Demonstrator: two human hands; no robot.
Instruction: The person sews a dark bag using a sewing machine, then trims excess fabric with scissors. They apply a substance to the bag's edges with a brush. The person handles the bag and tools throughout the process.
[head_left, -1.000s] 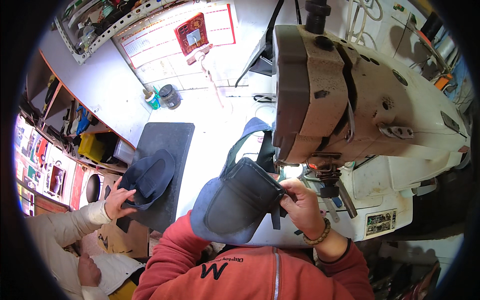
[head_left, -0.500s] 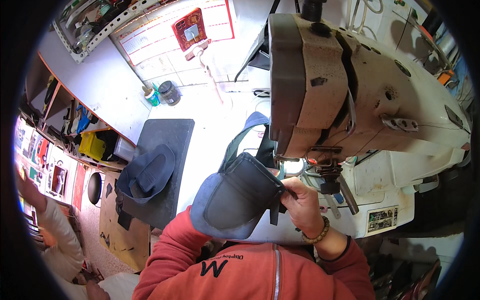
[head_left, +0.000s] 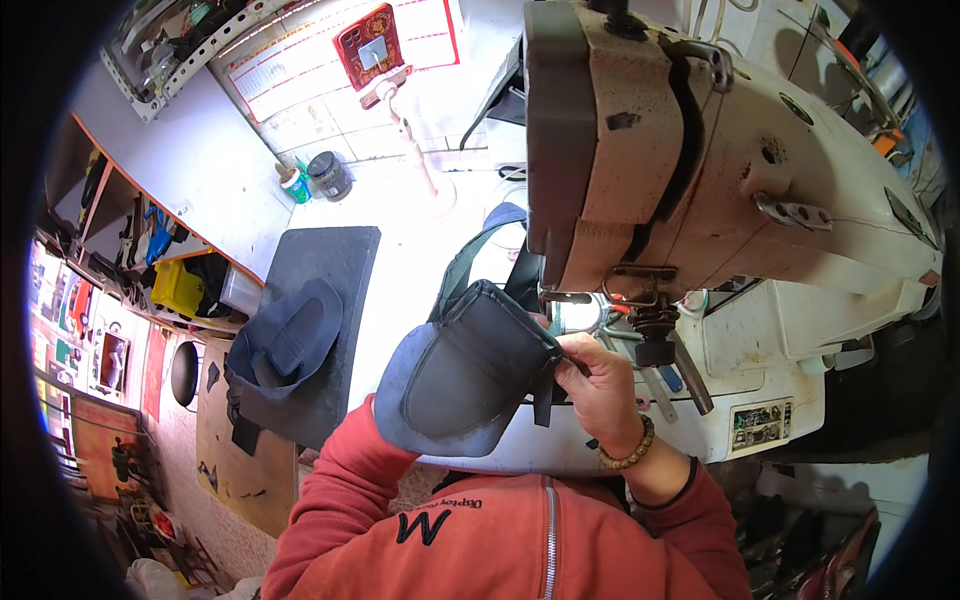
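Observation:
In front of me hangs a dark blue and black sewn fabric piece [head_left: 470, 375], with a rounded flap, an oval padded panel and a loose strap. My right hand [head_left: 600, 385], wearing a beaded bracelet, pinches its right edge between thumb and fingers, just below the sewing machine's head [head_left: 620, 150]. My left arm in a red sleeve [head_left: 350, 460] reaches behind the piece, which hides that hand's fingers. Beyond it, a dark curved band [head_left: 462, 270] stands up beside the machine. A similar blue piece [head_left: 290, 345] lies on a black board [head_left: 350, 262] to the left.
A phone in a red case [head_left: 368, 48] sits on a pink stand [head_left: 415, 150] at the back. Near it are a dark jar [head_left: 328, 177] and a small green-white pot [head_left: 295, 186]. Scissors-like metal tools [head_left: 655, 390] lie under the machine head. Shelves with a yellow bin [head_left: 180, 288] stand left.
My right hand keeps its pinch on the piece, with the grip slightly shifted. The whole view has moved a little. At the lower left, another person's pale-sleeved arm has mostly left the picture.

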